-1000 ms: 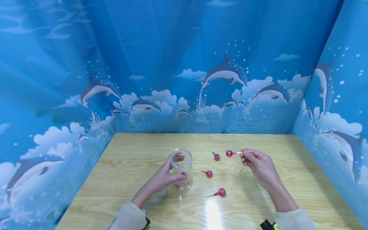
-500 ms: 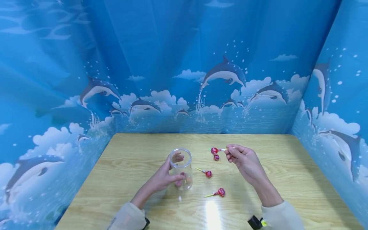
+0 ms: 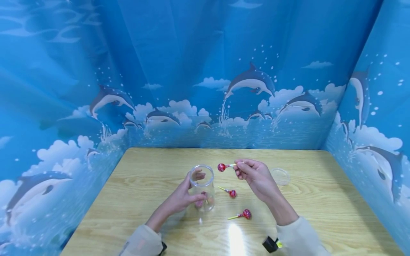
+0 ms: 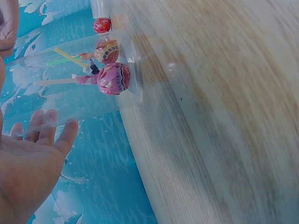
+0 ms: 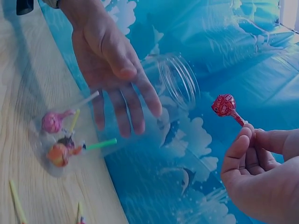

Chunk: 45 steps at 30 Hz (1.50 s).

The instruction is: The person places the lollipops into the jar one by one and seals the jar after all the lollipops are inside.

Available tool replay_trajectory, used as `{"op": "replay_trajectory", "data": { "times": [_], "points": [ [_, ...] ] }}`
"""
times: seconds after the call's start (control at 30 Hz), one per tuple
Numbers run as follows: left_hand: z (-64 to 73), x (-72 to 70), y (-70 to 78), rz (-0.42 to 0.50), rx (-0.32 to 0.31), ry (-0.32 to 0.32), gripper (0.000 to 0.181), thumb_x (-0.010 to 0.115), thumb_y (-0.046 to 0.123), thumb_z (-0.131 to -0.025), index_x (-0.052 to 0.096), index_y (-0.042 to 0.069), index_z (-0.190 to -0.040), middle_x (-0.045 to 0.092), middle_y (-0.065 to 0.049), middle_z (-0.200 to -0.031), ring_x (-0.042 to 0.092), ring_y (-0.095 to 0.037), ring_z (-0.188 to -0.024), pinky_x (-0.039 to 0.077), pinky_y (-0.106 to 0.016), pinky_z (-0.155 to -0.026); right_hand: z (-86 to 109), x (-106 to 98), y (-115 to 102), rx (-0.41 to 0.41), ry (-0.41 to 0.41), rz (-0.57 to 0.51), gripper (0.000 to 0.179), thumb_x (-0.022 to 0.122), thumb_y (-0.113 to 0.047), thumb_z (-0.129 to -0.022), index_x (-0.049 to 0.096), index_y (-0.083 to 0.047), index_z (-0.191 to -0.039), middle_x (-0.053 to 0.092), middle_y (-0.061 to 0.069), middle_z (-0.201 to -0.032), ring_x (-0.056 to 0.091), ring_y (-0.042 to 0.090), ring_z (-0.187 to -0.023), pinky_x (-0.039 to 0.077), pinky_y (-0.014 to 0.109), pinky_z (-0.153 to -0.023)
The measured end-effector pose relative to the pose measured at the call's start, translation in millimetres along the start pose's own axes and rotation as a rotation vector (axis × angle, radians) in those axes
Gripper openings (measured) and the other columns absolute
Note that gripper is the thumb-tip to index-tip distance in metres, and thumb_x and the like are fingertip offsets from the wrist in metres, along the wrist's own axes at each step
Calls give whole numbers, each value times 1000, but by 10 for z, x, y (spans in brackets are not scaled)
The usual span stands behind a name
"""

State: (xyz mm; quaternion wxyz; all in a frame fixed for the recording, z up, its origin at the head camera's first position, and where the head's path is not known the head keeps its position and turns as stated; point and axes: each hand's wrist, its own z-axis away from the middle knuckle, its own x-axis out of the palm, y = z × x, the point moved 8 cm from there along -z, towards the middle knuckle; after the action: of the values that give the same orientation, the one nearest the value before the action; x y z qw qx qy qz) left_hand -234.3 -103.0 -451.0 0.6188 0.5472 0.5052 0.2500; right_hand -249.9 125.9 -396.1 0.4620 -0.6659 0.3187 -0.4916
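Note:
My left hand (image 3: 180,197) grips a clear jar (image 3: 213,183) standing on the table, thumb in front and fingers behind. Inside the jar lie a pink lollipop (image 4: 113,79), an orange lollipop (image 4: 107,51) and a dark-wrapped one (image 5: 67,141), sticks pointing toward the mouth. My right hand (image 3: 256,177) pinches the stick of a red lollipop (image 3: 221,167), its head toward the jar. This lollipop hovers right of the jar's open rim, apart from it. On the table, two red lollipops, one nearer the jar (image 3: 232,193) and one closer to me (image 3: 246,213), lie between my hands.
A round clear lid (image 3: 280,176) lies on the wooden table (image 3: 153,167) beyond my right wrist. Blue dolphin-print curtains (image 3: 192,71) enclose the table's back and sides.
My right hand has carried the red lollipop leftward, closer to the jar's mouth. It now covers the green-stick lollipop on the table and has uncovered the lid. My left hand stays put.

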Motion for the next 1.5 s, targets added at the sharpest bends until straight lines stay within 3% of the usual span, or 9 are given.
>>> {"op": "replay_trajectory", "data": {
  "times": [0.07, 0.47, 0.73, 0.83, 0.9, 1.03, 1.1, 1.3, 1.5],
  "points": [
    [-1, -1, 0, 1, 3, -1, 86, 82, 8, -87, 31, 9, -155, 46, -22, -154, 42, -49, -140, 24, -69, -118, -33, 62, 9, -2, -11, -5, 13, 61, -9, -105, 74, -7, -106, 72, 5, -97, 64, 10, -83, 55, 20, -70],
    [2, -6, 9, -9, -18, 7, 87, 83, 11, -86, 31, 14, -156, 46, -19, -155, 43, -44, -141, 28, -67, -117, -163, 355, 83, 24, -29, -1, 14, 58, -3, -105, 72, -6, -104, 72, 4, -94, 63, 10, -81, 54, 20, -68],
    [7, -10, -16, 23, -27, 0, 94, 84, 14, -86, 28, 19, -160, 48, -17, -153, 42, -46, -141, 22, -70, -118, -207, 436, 122, 49, -26, 52, 12, 59, -4, -104, 70, -1, -107, 71, 4, -92, 61, 11, -79, 52, 20, -66],
    [15, -12, -25, 21, -42, 1, 95, 84, 14, -86, 26, 19, -161, 48, -16, -154, 42, -46, -141, 24, -69, -118, -223, 461, 100, 43, -26, 146, 15, 61, -6, -104, 70, 4, -111, 71, 4, -92, 60, 12, -77, 52, 21, -67],
    [16, -14, -24, 18, -45, 3, 96, 84, 14, -86, 25, 18, -162, 48, -17, -154, 43, -46, -141, 27, -68, -117, -236, 487, 66, 24, -32, 267, 20, 62, -10, -104, 71, 5, -113, 71, 4, -91, 59, 13, -77, 52, 22, -68],
    [17, -17, -20, 11, -46, 6, 98, 84, 15, -87, 23, 18, -163, 47, -19, -154, 44, -47, -139, 29, -68, -116, -250, 575, -42, -55, -66, 526, 25, 63, -20, -105, 74, -1, -116, 71, 5, -90, 58, 18, -76, 48, 24, -61],
    [19, -16, -19, 12, -48, 5, 98, 84, 15, -86, 23, 19, -163, 48, -19, -154, 45, -46, -139, 29, -68, -116, -251, 622, -91, -99, -83, 607, 25, 63, -22, -105, 76, -5, -116, 72, 6, -92, 57, 21, -76, 45, 25, -58],
    [29, -8, -2, 8, -26, -1, 96, 84, 15, -87, 25, 20, -162, 51, -16, -152, 48, -43, -138, 32, -66, -116, -250, 746, -169, -205, -149, 704, 22, 64, -19, -104, 77, -4, -115, 72, 13, -99, 56, 21, -74, 45, 24, -60],
    [26, -11, 12, 0, -15, -5, 95, 84, 15, -86, 25, 17, -161, 50, -17, -152, 48, -44, -138, 30, -66, -117, -231, 844, -227, -272, -207, 754, 19, 66, -14, -102, 77, -3, -113, 73, 9, -105, 58, 15, -76, 48, 22, -63]
  ]
}}
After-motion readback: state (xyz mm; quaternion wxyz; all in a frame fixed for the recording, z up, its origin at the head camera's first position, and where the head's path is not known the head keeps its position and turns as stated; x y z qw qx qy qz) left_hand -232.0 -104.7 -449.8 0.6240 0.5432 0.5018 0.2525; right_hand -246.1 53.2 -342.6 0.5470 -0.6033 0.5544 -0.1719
